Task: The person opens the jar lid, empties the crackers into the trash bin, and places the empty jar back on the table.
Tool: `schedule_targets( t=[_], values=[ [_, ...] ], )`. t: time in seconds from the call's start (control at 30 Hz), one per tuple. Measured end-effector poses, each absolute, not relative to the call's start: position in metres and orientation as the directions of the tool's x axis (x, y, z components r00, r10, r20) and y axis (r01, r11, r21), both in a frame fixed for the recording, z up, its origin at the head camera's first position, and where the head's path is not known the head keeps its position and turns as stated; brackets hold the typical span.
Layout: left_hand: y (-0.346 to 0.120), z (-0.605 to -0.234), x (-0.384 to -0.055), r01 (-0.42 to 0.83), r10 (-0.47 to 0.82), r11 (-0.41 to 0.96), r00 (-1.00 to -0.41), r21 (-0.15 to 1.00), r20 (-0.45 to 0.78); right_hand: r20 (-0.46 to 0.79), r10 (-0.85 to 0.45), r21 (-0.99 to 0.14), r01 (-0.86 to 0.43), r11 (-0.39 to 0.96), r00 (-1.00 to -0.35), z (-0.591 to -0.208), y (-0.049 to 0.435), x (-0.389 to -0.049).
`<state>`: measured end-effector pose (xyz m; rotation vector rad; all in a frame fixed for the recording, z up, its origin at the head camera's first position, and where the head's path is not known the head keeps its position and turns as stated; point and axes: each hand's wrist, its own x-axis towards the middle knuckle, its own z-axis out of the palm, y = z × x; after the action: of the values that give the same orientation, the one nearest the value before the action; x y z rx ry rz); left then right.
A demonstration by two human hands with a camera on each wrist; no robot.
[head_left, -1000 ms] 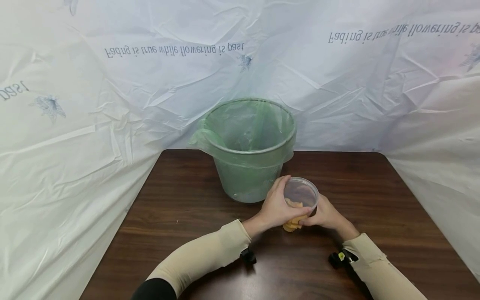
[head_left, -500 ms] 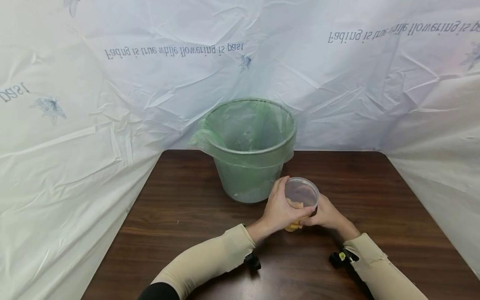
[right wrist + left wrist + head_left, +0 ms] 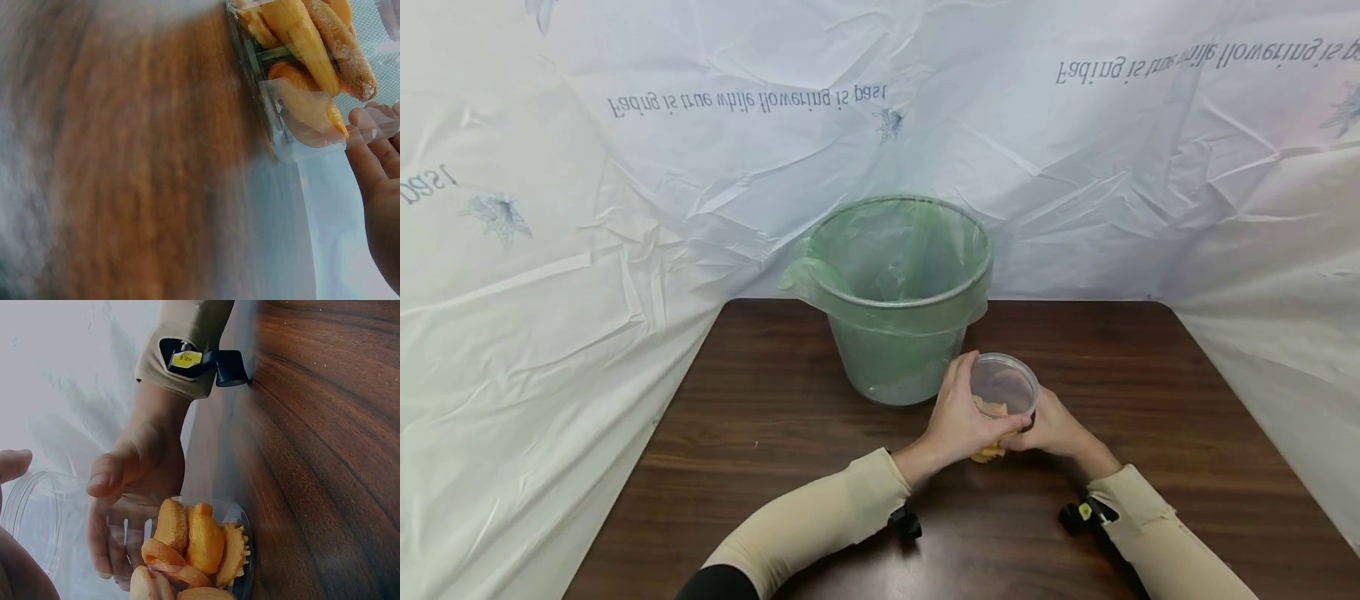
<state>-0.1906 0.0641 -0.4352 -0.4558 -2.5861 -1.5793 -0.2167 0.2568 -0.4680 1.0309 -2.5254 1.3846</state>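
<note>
A clear plastic jar [image 3: 1004, 377] stands on the wooden table, its round rim facing up. Orange-brown snack pieces [image 3: 203, 540] of mixed shapes fill its lower part, some long, one with a frilled edge. My left hand [image 3: 961, 417] grips the jar near the rim, thumb on the near side and fingers round the left. Lower on the right side, my right hand [image 3: 1056, 429] holds the jar with its thumb at the front; its fingers show through the clear wall in the left wrist view. The jar's bottom sits close to the tabletop in the right wrist view.
A bin [image 3: 891, 358] lined with a thin green bag stands behind and left of the jar. White printed plastic sheeting [image 3: 737, 167] hangs behind and beside the table [image 3: 737, 467]. Small black cameras [image 3: 904, 523] hang under both beige sleeves.
My left hand and forearm have shifted slightly right, and the thumb lies further across the jar's front. The jar, the right hand and the bin stay nearly in place.
</note>
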Motion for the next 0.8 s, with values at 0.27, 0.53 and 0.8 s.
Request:
schedule_targets(
  t=[0.27,0.53,0.8],
  values=[
    [0.062,-0.437,-0.19,0.31,0.231,0.436,-0.946,0.845,0.228,0.362,-0.509,-0.75,-0.568,0.339,-0.781,-0.482,0.261,-0.223],
    [0.06,-0.438,-0.192,0.322,0.238,0.425,-0.941,0.846,0.238,0.37,-0.53,-0.763,-0.575,0.296,-0.763,-0.466,0.257,-0.217],
    [0.056,-0.439,-0.199,0.346,0.256,0.427,-0.932,0.835,0.255,0.372,-0.533,-0.742,-0.589,0.321,-0.76,-0.483,0.262,-0.224]
  ],
)
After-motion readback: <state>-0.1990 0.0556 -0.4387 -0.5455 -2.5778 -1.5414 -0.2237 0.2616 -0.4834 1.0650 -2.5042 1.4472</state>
